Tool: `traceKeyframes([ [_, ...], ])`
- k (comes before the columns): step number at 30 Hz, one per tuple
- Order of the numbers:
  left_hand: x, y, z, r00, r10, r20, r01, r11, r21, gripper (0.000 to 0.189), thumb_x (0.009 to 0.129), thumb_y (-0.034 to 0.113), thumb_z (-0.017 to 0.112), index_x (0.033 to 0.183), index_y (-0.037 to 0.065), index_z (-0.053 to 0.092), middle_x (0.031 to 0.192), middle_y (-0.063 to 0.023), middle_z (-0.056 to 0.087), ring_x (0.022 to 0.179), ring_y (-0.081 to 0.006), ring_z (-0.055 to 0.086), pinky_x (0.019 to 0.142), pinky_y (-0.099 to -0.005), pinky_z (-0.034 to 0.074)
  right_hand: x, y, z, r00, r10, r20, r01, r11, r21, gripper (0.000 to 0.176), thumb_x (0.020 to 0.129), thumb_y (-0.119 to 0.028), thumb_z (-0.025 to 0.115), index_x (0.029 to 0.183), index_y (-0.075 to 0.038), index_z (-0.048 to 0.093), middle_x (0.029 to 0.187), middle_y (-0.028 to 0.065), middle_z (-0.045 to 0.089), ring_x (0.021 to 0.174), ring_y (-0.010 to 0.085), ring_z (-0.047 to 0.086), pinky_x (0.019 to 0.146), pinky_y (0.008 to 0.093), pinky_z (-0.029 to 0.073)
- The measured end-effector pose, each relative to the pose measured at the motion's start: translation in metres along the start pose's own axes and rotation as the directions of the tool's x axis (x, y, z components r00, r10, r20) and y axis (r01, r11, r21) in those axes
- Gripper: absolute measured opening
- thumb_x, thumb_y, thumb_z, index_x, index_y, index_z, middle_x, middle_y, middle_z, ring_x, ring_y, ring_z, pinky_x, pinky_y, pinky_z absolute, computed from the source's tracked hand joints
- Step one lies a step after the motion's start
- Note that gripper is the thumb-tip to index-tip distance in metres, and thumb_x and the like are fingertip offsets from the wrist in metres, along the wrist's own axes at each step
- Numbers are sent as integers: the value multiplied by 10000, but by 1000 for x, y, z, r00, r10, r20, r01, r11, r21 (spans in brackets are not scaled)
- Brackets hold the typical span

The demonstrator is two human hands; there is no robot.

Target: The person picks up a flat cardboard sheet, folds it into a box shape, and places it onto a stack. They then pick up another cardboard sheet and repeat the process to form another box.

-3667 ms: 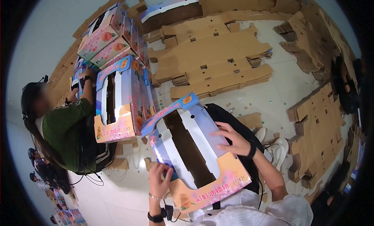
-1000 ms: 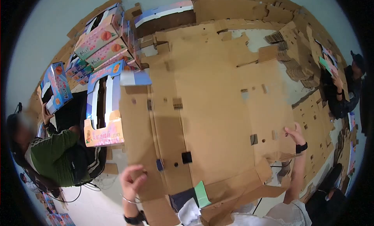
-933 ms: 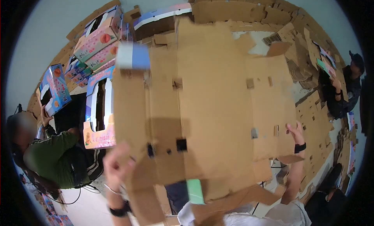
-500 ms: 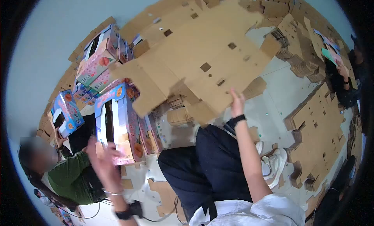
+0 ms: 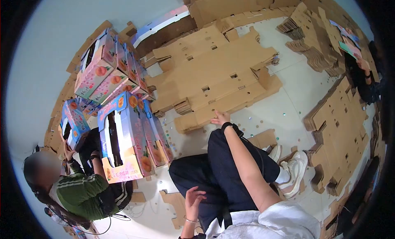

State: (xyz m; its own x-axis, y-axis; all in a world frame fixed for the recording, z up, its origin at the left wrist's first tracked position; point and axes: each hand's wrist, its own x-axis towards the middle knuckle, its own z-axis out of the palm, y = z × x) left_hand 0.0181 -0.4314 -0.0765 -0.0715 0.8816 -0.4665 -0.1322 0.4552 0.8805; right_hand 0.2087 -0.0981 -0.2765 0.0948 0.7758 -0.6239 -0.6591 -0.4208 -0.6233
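A stack of flat brown die-cut cardboard sheets [image 5: 197, 70] lies on the floor ahead. My right hand [image 5: 221, 118] is at its near edge, fingers spread, beside a projecting flap; whether it touches the board I cannot tell. Over my lap, near the dark trousers [image 5: 193, 169], my left hand [image 5: 194, 201] is raised with curved, separated fingers and holds nothing. Left of my knees stand folded boxes with peach prints [image 5: 133, 136], pink and blue, with slots along the top.
More printed boxes [image 5: 98, 70] are piled at the back left. A person in a green jacket [image 5: 82, 189] holds a blue box [image 5: 75, 123] at the left. Stacked cardboard [image 5: 337, 132] lies at the right, where another person's hand [image 5: 363, 65] touches printed sheets.
The large cardboard sheet that was raised by my right hand now lies flat on the stack. My right hand has moved down and left, and my left hand has come from the boxes to my lap.
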Motion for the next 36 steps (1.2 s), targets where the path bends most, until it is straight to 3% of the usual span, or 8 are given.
traceKeyframes([
  [8, 17, 27, -18, 992, 109, 59, -104, 990, -95, 304, 872, -35, 504, 1171, 1, 463, 1001, -163, 617, 883, -231, 610, 800, -351, 519, 5, -32, -33, 825, 505, 253, -374, 824, -426, 518, 970, -382, 418, 1216, 74, 433, 1060, 279, 616, 954, 346, 646, 724, 405, 573],
  [12, 47, 99, -57, 860, 488, -146, -438, 855, 278, 231, 883, -8, 505, 1114, -7, 513, 979, -106, 619, 883, -184, 602, 798, -298, 489, -21, -48, -33, 846, 503, 177, -244, 661, -710, 400, 971, -322, 429, 1044, 9, 641, 1030, 138, 676, 896, 200, 663, 662, 298, 519],
  [18, 110, 149, -125, 623, 741, -250, -250, 492, 834, 322, 851, 31, 530, 1162, -35, 474, 1144, -175, 531, 1067, -273, 523, 924, -360, 399, -117, -45, -49, 621, 210, 755, 602, 489, -631, 490, 866, -446, 575, 1243, -134, 557, 1332, 91, 501, 1277, 255, 411, 1063, 389, 306],
  [20, 140, 133, -149, 631, 747, -211, -123, 365, 923, 417, 870, 167, 563, 1212, -40, 443, 1254, -242, 464, 1130, -378, 478, 971, -434, 355, -180, -45, -63, 561, 102, 821, 826, -137, -547, 500, 852, -441, 577, 1290, -209, 508, 1425, 101, 373, 1339, 342, 291, 1079, 497, 251],
  [22, 157, 127, -157, 528, 832, -171, 125, 122, 985, 512, 903, 336, 510, 1247, -36, 434, 1277, -272, 462, 1130, -390, 483, 949, -457, 351, -230, -29, -77, 567, 67, 821, 816, -179, -549, 464, 861, -415, 560, 1289, -245, 504, 1454, 83, 317, 1355, 408, 209, 1080, 568, 190],
  [25, 167, 148, -164, 593, 679, -432, 220, 379, 899, 550, 921, 451, 422, 1152, -39, 519, 1137, -291, 563, 1033, -397, 549, 908, -462, 361, -279, -14, -82, 593, -42, 804, 772, -257, -582, 417, 878, -380, 543, 1272, -243, 521, 1433, 40, 347, 1364, 388, 191, 1082, 570, 177],
  [30, 171, 153, -174, 567, 658, -496, 373, 333, 866, 524, 925, 456, 424, 833, -34, 587, 774, -264, 635, 802, -441, 598, 809, -484, 398, -289, -15, -83, 619, -101, 779, 751, -212, -625, 353, 891, -327, 536, 1226, -219, 562, 1400, 40, 393, 1352, 370, 224, 1066, 579, 206],
  [36, 116, 164, -139, 519, 710, -477, -89, 600, 795, 401, 924, 311, 543, 788, -65, 566, 678, -172, 611, 598, -229, 561, 595, -357, 437, -296, -19, -84, 616, -71, 785, 749, -257, -611, 371, 884, -311, 548, 1239, -202, 545, 1389, 45, 407, 1339, 368, 254, 1065, 570, 221],
])
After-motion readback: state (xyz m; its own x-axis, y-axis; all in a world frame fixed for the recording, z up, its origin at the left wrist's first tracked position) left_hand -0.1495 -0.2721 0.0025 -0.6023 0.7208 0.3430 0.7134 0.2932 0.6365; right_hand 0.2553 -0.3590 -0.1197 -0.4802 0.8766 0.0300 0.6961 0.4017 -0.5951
